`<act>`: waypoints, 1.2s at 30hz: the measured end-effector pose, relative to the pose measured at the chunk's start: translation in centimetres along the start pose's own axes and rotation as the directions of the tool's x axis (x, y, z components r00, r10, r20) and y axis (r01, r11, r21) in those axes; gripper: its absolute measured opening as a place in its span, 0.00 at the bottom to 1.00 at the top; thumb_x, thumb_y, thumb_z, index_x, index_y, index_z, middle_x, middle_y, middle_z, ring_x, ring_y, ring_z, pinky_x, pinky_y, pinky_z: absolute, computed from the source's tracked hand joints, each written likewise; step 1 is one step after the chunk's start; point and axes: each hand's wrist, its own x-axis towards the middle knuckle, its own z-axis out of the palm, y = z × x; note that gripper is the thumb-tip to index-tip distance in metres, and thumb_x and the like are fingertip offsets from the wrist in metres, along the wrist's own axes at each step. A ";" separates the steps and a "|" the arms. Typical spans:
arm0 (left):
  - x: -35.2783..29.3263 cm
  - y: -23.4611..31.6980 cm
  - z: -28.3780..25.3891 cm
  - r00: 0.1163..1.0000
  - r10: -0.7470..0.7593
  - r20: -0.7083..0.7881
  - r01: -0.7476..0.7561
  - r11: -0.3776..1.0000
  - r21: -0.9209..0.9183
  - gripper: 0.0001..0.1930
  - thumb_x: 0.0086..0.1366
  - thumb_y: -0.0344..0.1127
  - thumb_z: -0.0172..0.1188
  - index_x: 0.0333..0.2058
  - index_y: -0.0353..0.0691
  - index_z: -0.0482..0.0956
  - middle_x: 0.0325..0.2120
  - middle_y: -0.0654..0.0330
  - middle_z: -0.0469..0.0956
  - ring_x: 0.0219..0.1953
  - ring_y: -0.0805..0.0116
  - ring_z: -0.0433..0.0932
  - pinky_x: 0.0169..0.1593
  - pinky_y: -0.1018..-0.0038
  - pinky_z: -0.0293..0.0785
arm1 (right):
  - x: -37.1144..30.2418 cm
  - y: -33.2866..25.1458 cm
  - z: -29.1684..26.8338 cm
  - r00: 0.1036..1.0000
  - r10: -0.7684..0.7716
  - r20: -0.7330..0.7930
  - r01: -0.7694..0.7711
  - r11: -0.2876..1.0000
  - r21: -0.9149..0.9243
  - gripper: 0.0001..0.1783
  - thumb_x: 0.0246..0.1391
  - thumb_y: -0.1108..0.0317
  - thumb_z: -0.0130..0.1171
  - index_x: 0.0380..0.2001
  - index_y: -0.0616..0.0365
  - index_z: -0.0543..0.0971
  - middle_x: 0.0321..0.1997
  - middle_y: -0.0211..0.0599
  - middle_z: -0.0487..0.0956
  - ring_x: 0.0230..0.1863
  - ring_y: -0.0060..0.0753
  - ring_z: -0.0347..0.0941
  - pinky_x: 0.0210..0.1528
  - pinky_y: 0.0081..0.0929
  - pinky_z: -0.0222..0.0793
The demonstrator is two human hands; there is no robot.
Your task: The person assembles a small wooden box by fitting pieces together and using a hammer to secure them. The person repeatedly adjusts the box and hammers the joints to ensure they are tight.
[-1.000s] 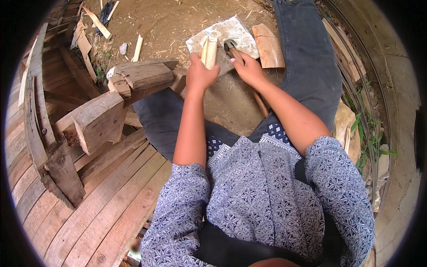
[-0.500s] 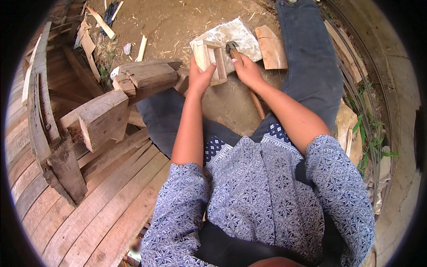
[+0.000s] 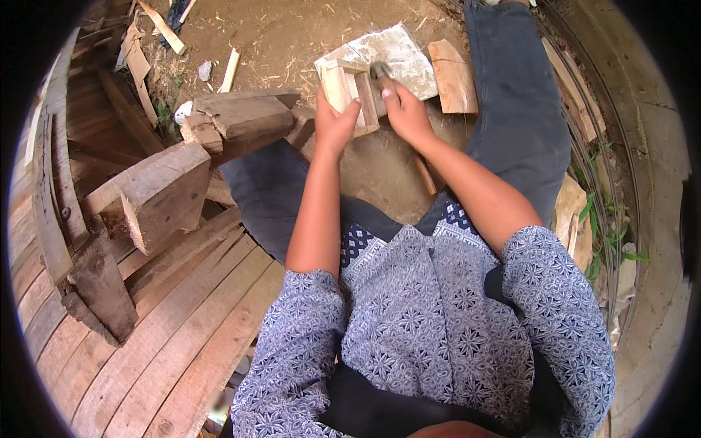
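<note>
A small wooden box frame [image 3: 338,89], made of pale and reddish boards, is gripped by my left hand [image 3: 336,125], thumb on its near side. It stands over the near left part of a pale stone slab [image 3: 398,55]. My right hand [image 3: 407,115] is closed round the wooden handle of a hammer [image 3: 381,73], high up near the head. The dark metal head is close to the box's right side and looks slightly blurred; whether it touches the box I cannot tell. The handle's lower end [image 3: 425,175] shows below my right wrist.
A short wood block [image 3: 453,77] lies right of the slab. Heavy timbers [image 3: 241,120] reach in from the left, above a plank platform [image 3: 168,343]. Wood scraps [image 3: 231,69] and shavings litter the dirt ground [image 3: 270,36]. My legs [image 3: 518,95] spread on both sides.
The view has shifted slightly. The hammer head has tilted a little beside the box, while both hands keep their grips.
</note>
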 end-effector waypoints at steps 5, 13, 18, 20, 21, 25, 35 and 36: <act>-0.9 -0.9 -0.7 1.000 -0.006 0.027 0.007 1.000 -0.030 0.32 0.62 0.28 0.66 0.62 0.34 0.61 0.53 0.53 0.76 0.53 0.65 0.76 0.56 0.69 0.72 | 1.8 -1.5 -1.8 0.998 0.031 -0.053 -0.018 0.976 0.217 0.22 0.67 0.54 0.53 0.56 0.56 0.75 0.38 0.45 0.81 0.39 0.40 0.79 0.45 0.37 0.73; -2.9 -2.5 -1.1 0.993 0.106 0.047 -0.105 0.994 -0.028 0.33 0.62 0.29 0.66 0.63 0.34 0.60 0.53 0.54 0.75 0.53 0.66 0.75 0.56 0.70 0.71 | 2.1 -2.1 -4.7 0.973 0.220 -0.073 -0.179 0.914 0.364 0.15 0.63 0.57 0.60 0.44 0.56 0.73 0.20 0.25 0.71 0.15 0.20 0.67 0.16 0.24 0.65; -3.3 -0.9 -0.9 0.993 0.111 0.036 -0.111 0.994 0.007 0.36 0.61 0.31 0.67 0.65 0.32 0.59 0.55 0.51 0.73 0.56 0.63 0.74 0.58 0.68 0.71 | 2.1 -2.6 -5.2 0.979 0.199 -0.034 -0.172 0.909 0.379 0.15 0.63 0.58 0.61 0.44 0.56 0.73 0.23 0.27 0.73 0.15 0.19 0.67 0.17 0.23 0.65; -3.3 -0.4 -1.0 0.984 0.175 0.025 -0.176 0.982 0.067 0.38 0.60 0.33 0.69 0.65 0.32 0.60 0.56 0.49 0.73 0.57 0.60 0.74 0.59 0.66 0.70 | 1.6 -4.2 -5.6 0.978 0.207 0.025 -0.197 0.877 0.438 0.16 0.64 0.56 0.60 0.43 0.56 0.72 0.24 0.26 0.72 0.16 0.16 0.65 0.17 0.20 0.64; -3.2 -0.4 -1.0 0.973 0.228 0.025 -0.229 0.970 0.080 0.38 0.60 0.35 0.70 0.64 0.32 0.61 0.55 0.49 0.73 0.56 0.59 0.74 0.59 0.66 0.70 | 1.5 -4.9 -5.8 0.976 0.210 0.053 -0.210 0.859 0.466 0.16 0.64 0.56 0.60 0.43 0.55 0.71 0.25 0.26 0.71 0.17 0.14 0.64 0.17 0.18 0.63; -1.9 -1.8 -1.0 0.907 0.421 0.027 -0.408 0.857 0.314 0.36 0.59 0.40 0.72 0.61 0.31 0.66 0.52 0.48 0.78 0.55 0.56 0.77 0.57 0.65 0.72 | 2.0 -5.4 -6.6 0.990 0.134 0.036 -0.135 0.869 0.476 0.16 0.66 0.55 0.58 0.45 0.56 0.72 0.28 0.27 0.72 0.17 0.14 0.64 0.17 0.17 0.63; -1.7 -3.5 -3.5 0.997 0.066 0.035 -0.074 0.897 0.435 0.30 0.60 0.35 0.72 0.56 0.28 0.70 0.52 0.49 0.79 0.55 0.64 0.77 0.58 0.69 0.71 | -0.4 -8.0 -8.1 0.984 -0.073 0.164 0.067 0.997 0.043 0.26 0.67 0.59 0.53 0.62 0.63 0.69 0.39 0.44 0.82 0.41 0.35 0.79 0.47 0.31 0.73; -1.8 -4.0 -3.6 0.994 0.111 0.020 -0.109 0.910 0.399 0.29 0.60 0.35 0.72 0.56 0.28 0.71 0.51 0.49 0.79 0.54 0.64 0.77 0.58 0.69 0.71 | -0.8 -9.5 -8.5 0.974 -0.118 0.193 0.124 0.992 -0.018 0.27 0.67 0.59 0.53 0.63 0.64 0.69 0.41 0.47 0.82 0.45 0.38 0.79 0.51 0.33 0.72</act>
